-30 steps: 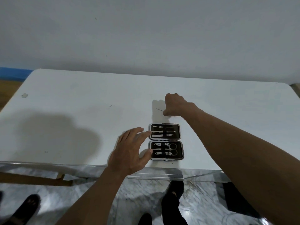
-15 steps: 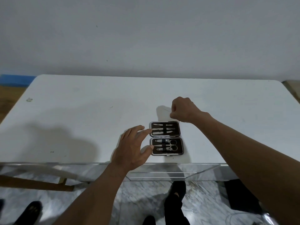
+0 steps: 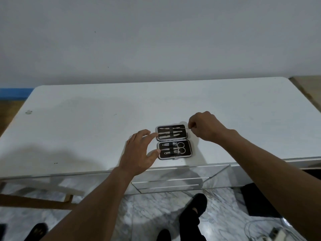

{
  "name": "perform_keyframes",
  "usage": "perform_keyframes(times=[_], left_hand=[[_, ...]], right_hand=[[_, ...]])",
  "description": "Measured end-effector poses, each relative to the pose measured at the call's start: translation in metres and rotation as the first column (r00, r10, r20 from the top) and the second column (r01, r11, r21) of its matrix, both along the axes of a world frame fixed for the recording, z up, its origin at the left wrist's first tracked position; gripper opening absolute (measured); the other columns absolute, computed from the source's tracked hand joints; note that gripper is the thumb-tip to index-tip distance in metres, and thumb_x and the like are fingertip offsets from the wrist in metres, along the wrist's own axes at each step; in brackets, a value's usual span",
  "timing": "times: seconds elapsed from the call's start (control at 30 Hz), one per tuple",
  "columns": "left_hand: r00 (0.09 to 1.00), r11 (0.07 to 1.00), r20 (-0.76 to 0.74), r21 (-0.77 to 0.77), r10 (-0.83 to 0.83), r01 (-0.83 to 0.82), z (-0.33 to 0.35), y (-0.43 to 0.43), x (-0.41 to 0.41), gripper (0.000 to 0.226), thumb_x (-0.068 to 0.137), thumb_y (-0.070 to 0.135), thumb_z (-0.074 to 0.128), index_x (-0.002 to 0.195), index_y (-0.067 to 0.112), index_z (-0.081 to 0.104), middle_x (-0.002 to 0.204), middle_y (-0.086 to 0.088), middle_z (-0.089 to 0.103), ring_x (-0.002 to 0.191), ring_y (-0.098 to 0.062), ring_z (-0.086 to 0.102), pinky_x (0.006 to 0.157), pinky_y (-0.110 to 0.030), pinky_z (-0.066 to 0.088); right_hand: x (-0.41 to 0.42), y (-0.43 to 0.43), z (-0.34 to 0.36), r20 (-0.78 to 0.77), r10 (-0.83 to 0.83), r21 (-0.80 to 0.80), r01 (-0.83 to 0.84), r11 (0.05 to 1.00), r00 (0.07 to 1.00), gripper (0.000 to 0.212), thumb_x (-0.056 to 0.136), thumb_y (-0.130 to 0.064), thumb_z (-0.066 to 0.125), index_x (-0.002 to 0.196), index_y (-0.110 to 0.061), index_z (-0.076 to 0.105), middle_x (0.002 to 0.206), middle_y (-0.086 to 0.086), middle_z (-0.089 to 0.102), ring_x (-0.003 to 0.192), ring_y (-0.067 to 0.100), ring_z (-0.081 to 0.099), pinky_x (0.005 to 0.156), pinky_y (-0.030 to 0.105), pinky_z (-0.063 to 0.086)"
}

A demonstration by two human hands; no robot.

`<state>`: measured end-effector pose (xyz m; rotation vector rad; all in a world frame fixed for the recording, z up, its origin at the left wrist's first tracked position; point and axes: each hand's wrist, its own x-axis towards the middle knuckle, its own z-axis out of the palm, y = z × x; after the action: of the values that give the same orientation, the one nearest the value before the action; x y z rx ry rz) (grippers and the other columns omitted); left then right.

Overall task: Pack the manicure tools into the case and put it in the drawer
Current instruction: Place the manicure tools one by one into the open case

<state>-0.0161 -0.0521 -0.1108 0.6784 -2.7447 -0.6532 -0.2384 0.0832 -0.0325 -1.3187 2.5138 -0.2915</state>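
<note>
Table: the white table [image 3: 86, 136] is bare across its whole left half and far side, with only small marks on it; plenty of free surface there.
Case: the open case [image 3: 174, 144] lies flat near the table's front edge, a little right of the middle, with a strip of bare top between it and that edge.
Case axis: both halves run long side left to right, one half behind the other, hinge line between them.
Tools in case: slim metal tools [image 3: 166, 133] lie in the far half, scissors [image 3: 179, 147] and more tools in the near half, all lengthwise left to right under a dark centre strap.
Drawer: a clear drawer [image 3: 173, 178] sits under the table's front edge, directly below the case; whether it is pulled out I cannot tell.
Left hand: the left hand [image 3: 139, 153] is spread wide, holding nothing, fingertips and thumb at the case's left edge.
Right hand: the right hand [image 3: 205, 126] is curled, pinching a thin tool [image 3: 186, 129] at the far half's right end.
Thin tool axis: it lies roughly left to right, free end pointing left over the case.
Floor: marbled floor [image 3: 156, 202] below, dark shoes and a loose cable at lower right.
</note>
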Motion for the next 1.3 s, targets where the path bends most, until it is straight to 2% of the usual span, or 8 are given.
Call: perform_keyframes(times=[0.3, 0.63, 0.8, 1.07, 1.3], left_hand=[[1.0, 1.0, -0.012, 0.0, 0.009, -0.009, -0.004, 0.002, 0.001, 0.057, 0.083, 0.054, 0.049, 0.135, 0.031, 0.049, 0.136, 0.003, 0.047, 0.125, -0.021, 0.045, 0.102, -0.044, 0.038], [1.0, 1.0, -0.001, 0.007, 0.016, -0.016, -0.004, 0.001, 0.0, 0.057, 0.083, 0.052, 0.05, 0.136, 0.031, 0.048, 0.137, 0.004, 0.046, 0.127, -0.019, 0.043, 0.105, -0.043, 0.037], [1.0, 1.0, -0.002, 0.003, 0.019, -0.019, -0.003, 0.002, -0.001, 0.058, 0.082, 0.052, 0.049, 0.136, 0.03, 0.049, 0.137, 0.003, 0.047, 0.126, -0.02, 0.044, 0.105, -0.044, 0.038], [1.0, 1.0, 0.005, 0.002, 0.024, -0.024, -0.003, 0.002, -0.001, 0.058, 0.082, 0.052, 0.049, 0.136, 0.03, 0.049, 0.137, 0.004, 0.047, 0.126, -0.019, 0.044, 0.104, -0.043, 0.038], [1.0, 0.999, 0.001, -0.012, 0.029, -0.029, -0.004, 0.002, -0.001, 0.058, 0.081, 0.051, 0.05, 0.135, 0.03, 0.05, 0.136, 0.004, 0.047, 0.124, -0.02, 0.045, 0.103, -0.043, 0.039]], right_hand=[[0.001, -0.008, -0.009, -0.066, 0.052, 0.02, -0.051, 0.999, 0.996, 0.029, 0.078, 0.0, 0.05, 0.092, -0.013, 0.072, 0.097, 0.011, 0.073, 0.09, 0.033, 0.066, 0.073, 0.033, 0.051], [0.002, -0.021, -0.011, -0.012, 0.082, 0.053, -0.081, 0.995, 0.997, 0.03, 0.08, -0.001, 0.051, 0.095, -0.015, 0.073, 0.099, 0.01, 0.073, 0.092, 0.031, 0.065, 0.076, 0.033, 0.052], [0.005, -0.025, -0.014, 0.0, 0.103, 0.067, -0.103, 0.992, 0.995, 0.027, 0.08, -0.001, 0.051, 0.092, -0.012, 0.072, 0.094, 0.011, 0.072, 0.088, 0.031, 0.065, 0.072, 0.033, 0.052], [0.01, -0.028, -0.013, -0.098, 0.183, 0.078, -0.176, 0.981, 0.978, 0.026, 0.08, 0.004, 0.048, 0.091, -0.005, 0.069, 0.093, 0.014, 0.07, 0.086, 0.033, 0.063, 0.071, 0.035, 0.049], [0.016, -0.03, -0.013, -0.19, 0.224, 0.136, -0.201, 0.97, 0.956, 0.024, 0.077, 0.008, 0.047, 0.089, -0.005, 0.063, 0.089, 0.015, 0.067, 0.075, 0.034, 0.058, 0.063, 0.035, 0.046]])
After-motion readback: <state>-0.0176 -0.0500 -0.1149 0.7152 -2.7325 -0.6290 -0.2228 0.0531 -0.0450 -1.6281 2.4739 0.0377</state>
